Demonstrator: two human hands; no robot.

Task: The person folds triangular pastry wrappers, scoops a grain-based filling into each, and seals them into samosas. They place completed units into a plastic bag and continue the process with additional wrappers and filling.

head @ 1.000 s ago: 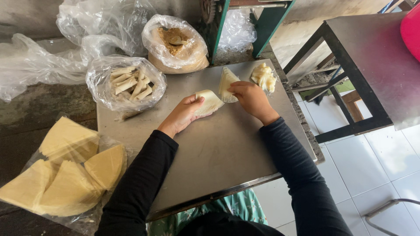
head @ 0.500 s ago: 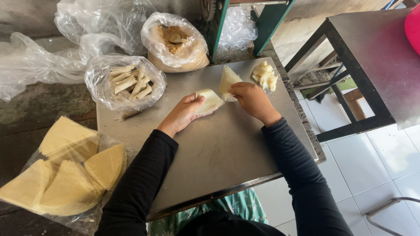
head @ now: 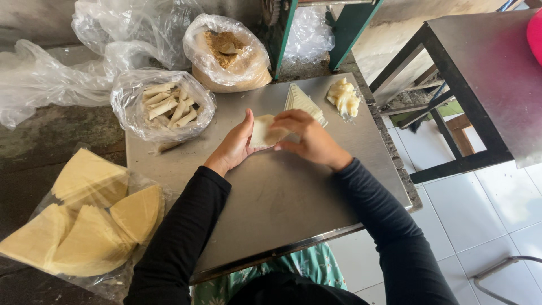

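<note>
Two hands meet over the steel bench (head: pixel 282 197), both closed on a pale wrapper (head: pixel 264 133) lifted just above its surface: the left hand (head: pixel 234 148) cups it from the side, the right hand (head: pixel 307 138) pinches its upper edge. Just beyond lies a stack of triangular wrappers (head: pixel 302 101), beside a lump of filling (head: pixel 345 97). A bag of finished rolls (head: pixel 166 104) sits at the far left corner

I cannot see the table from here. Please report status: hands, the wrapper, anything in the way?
Left hand and right hand both hold pale wrapper above steel table. Wrapper stack just behind; nothing in the way.
</note>
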